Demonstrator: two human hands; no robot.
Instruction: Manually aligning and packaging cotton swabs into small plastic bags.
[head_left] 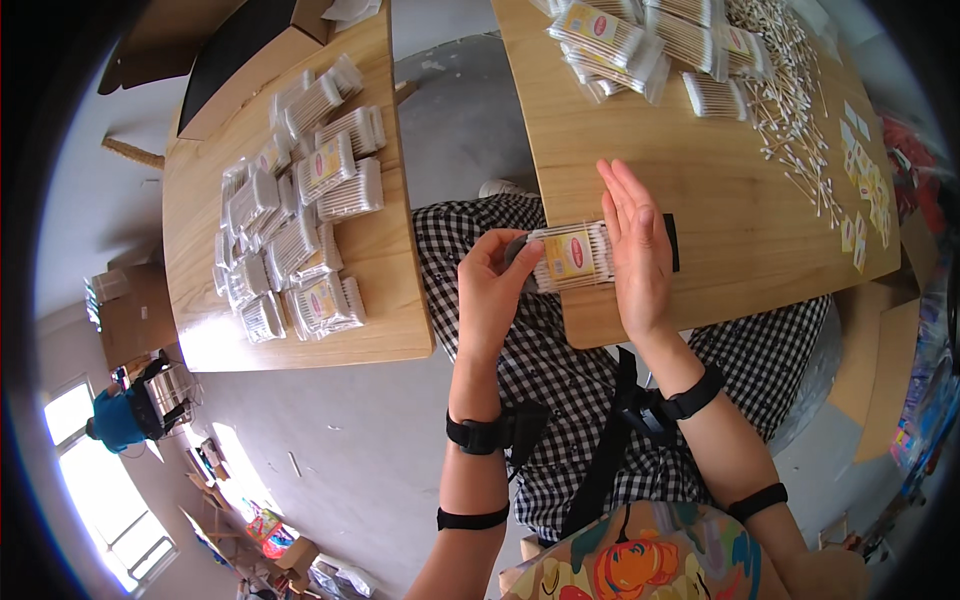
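A pack of cotton swabs (pixel 585 255) with a yellow card lies at the near left corner of the right table. My left hand (pixel 490 285) is closed on its left end, thumb on top. A dark grey rounded piece (pixel 515 250) shows by those fingers; I cannot tell what it is. My right hand (pixel 640 255) is open, fingers stretched out and together, its palm side against the swabs' right end. Beyond that hand a black flat edge (pixel 672 242) sticks out, mostly hidden.
Several bagged swab packs (pixel 290 230) are heaped on the left table (pixel 400 310). More packs (pixel 610 40), loose swabs (pixel 790 110) and small yellow cards (pixel 865 190) lie across the right table (pixel 720 290). A gap separates the tables. Far left, a person in blue (pixel 120 418) is visible.
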